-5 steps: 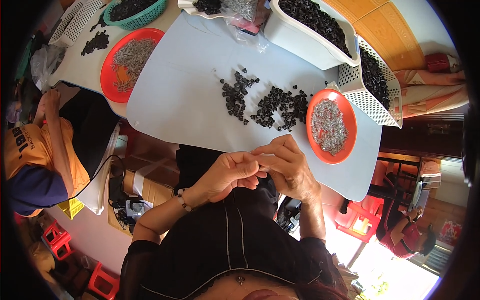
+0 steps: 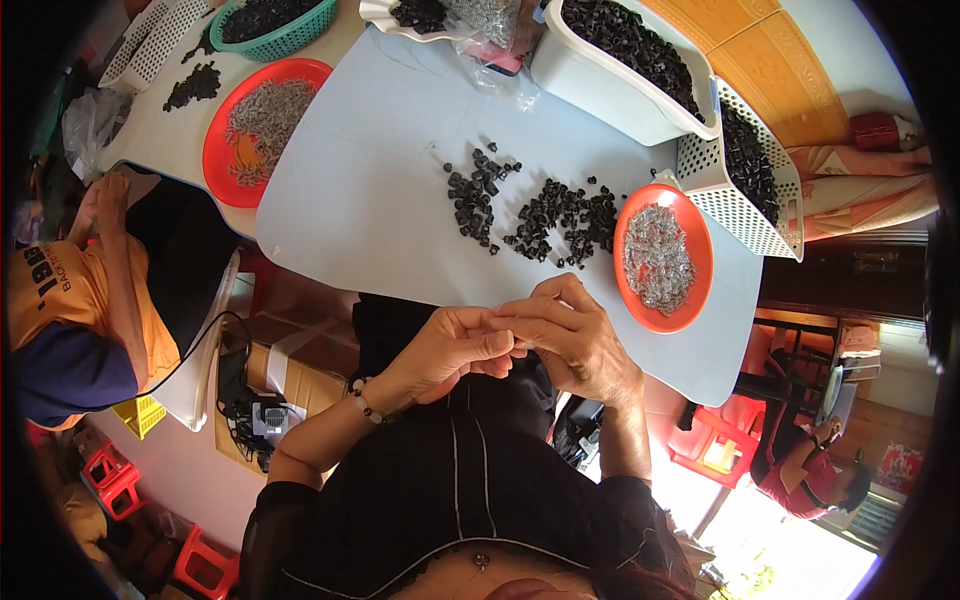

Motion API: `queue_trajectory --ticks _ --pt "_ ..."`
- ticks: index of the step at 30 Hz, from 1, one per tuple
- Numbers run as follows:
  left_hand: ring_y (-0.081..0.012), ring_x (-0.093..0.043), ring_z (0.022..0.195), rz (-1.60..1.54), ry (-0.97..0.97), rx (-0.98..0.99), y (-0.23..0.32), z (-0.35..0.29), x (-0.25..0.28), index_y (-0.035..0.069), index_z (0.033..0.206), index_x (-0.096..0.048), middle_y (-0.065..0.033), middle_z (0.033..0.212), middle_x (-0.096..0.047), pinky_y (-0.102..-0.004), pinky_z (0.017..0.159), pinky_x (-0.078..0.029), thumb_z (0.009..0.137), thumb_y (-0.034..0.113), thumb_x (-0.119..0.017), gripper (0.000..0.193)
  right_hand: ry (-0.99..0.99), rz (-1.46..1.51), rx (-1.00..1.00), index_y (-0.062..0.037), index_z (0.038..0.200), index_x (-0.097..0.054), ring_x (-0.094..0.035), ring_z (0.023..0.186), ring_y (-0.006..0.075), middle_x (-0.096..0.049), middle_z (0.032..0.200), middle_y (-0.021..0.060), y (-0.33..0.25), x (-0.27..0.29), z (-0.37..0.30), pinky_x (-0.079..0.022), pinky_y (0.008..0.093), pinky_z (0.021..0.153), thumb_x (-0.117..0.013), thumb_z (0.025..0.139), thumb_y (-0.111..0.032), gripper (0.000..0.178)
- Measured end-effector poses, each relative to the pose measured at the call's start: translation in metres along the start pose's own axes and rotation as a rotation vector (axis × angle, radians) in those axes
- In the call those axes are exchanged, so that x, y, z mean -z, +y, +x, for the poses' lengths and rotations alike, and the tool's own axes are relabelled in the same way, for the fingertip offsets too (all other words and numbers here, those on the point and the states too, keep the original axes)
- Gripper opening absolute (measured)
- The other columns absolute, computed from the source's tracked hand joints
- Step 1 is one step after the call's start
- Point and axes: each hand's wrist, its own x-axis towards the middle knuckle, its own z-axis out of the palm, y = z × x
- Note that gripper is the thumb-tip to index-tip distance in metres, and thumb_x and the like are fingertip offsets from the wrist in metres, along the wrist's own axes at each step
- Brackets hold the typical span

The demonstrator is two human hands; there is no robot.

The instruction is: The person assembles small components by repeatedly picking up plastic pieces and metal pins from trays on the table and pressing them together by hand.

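Observation:
My left hand (image 2: pixel 451 352) and my right hand (image 2: pixel 573 338) meet in front of my body, just off the table's near edge. Both are closed, with thumbs and fingertips pinched together; whatever sits between them is too small and covered to make out. Beyond them on the pale blue table (image 2: pixel 370 170) lie loose small black plastic pieces (image 2: pixel 562 215), in several clusters. To the right of these stands an orange-red oval plate (image 2: pixel 705 262) heaped with small clear, shiny pieces (image 2: pixel 658 258), closest to my right hand.
At the back right are a white tub (image 2: pixel 610 95) and a white perforated basket (image 2: pixel 735 215), both full of black pieces. On the left, another red plate (image 2: pixel 215 150) and a green basket (image 2: pixel 285 42) stand near a seated person in a yellow-orange shirt (image 2: pixel 75 300). Red stools (image 2: pixel 205 562) stand below.
My hands stay pinched together, with the right fingers shifted slightly left over the left fingertips. The view has moved a little; the pieces on the table look the same.

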Motion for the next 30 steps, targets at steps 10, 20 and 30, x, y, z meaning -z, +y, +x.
queue_trajectory --ticks 10,20,30 --pt "-0.0098 -0.067 0.077 0.09 -0.055 -0.027 0.01 -0.003 0.011 0.001 0.107 -0.07 -0.0094 0.094 -0.071 -0.0258 0.072 -0.059 0.092 0.016 -0.072 0.022 -0.004 0.036 0.072 -0.0091 0.11 -0.073 -0.062 0.084 0.0257 -0.072 0.109 0.0037 -0.002 0.004 0.012 -0.053 0.0362 0.074 -0.075 0.063 0.002 0.048" --pt "-0.0115 -0.069 0.079 0.051 0.056 -0.053 0.014 -0.005 -0.002 0.003 0.11 -0.066 -0.008 0.096 -0.07 -0.0276 0.077 -0.058 0.096 0.012 -0.066 0.017 0.261 -0.267 -0.189 -0.004 0.096 -0.069 -0.062 0.084 0.0302 -0.069 0.087 0.0095 0.056 0.02 0.085 -0.051 0.0401 0.073 -0.072 0.082 -0.008 0.015" --pt "-0.0142 -0.07 0.082 0.048 0.109 -0.138 0.018 -0.011 -0.001 0.003 0.11 -0.064 -0.0111 0.1 -0.071 -0.03 0.079 -0.06 0.095 0.009 -0.066 0.016 0.136 -0.417 -0.223 -0.0061 0.086 -0.068 -0.062 0.084 0.0328 -0.066 0.08 0.0124 0.09 0.004 0.107 -0.052 0.0433 0.075 -0.071 0.08 -0.008 0.007"
